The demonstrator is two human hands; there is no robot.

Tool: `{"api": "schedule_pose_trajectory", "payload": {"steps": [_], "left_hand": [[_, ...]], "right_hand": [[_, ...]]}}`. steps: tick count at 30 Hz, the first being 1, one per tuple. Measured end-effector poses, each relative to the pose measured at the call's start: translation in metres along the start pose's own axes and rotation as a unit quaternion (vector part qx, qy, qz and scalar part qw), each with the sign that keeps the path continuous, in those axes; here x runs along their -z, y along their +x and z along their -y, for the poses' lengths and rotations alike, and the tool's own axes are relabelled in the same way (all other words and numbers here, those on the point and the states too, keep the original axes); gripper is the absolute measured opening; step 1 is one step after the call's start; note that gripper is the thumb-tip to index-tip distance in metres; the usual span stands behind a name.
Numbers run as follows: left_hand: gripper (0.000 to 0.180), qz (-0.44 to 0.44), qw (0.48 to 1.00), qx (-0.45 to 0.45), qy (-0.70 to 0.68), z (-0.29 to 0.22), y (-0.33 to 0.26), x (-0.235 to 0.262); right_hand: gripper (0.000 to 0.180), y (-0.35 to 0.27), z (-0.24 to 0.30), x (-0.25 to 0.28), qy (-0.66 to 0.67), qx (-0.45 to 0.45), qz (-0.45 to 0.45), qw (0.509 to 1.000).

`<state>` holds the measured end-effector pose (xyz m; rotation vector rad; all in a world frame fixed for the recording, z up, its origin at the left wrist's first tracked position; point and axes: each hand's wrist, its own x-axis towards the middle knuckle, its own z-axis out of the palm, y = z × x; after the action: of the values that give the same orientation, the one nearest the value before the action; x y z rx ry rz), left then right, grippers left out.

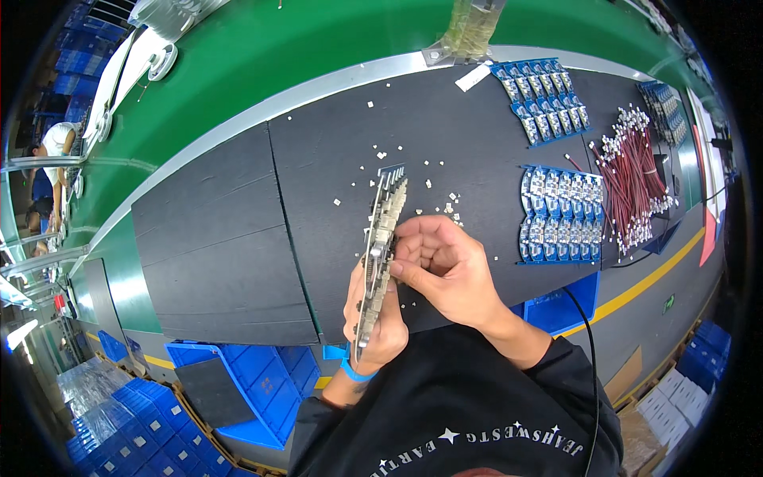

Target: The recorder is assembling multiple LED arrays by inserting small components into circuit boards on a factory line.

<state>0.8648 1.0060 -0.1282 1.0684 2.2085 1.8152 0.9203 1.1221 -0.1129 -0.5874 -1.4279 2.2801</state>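
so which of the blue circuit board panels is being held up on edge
The circuit board panel gripped between the left hand and right hand, seen edge-on. The two other blue panels lie flat on the black mat.

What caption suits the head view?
Left hand holds a circuit board panel edge-on while the right hand fingers it, above a black mat.

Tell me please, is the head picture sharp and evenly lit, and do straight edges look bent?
Head view: light is even, with soft glare on the metal strip beside the green belt; the circuit board panel in the left hand and right hand looks sharp; the black mat edges curve strongly toward the dark rim.
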Motion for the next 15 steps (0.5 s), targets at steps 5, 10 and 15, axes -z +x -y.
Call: {"api": "schedule_pose_trajectory", "payload": {"steps": [5,10,15], "left_hand": [[0.031,-0.002,1.000,0.019,-0.002,0.002,-0.002,0.000],[0.032,-0.005,1.000,0.013,0.016,0.004,-0.002,0.000],[0.034,-0.005,0.999,0.043,-0.014,0.015,-0.008,-0.004]], "right_hand": [[0.033,0.003,0.000,-0.002,0.012,0.003,-0.024,1.000],[0.033,0.004,0.001,0.002,-0.011,0.008,0.000,1.000],[0.032,-0.001,0.009,-0.006,0.044,0.002,-0.006,0.999]]}}
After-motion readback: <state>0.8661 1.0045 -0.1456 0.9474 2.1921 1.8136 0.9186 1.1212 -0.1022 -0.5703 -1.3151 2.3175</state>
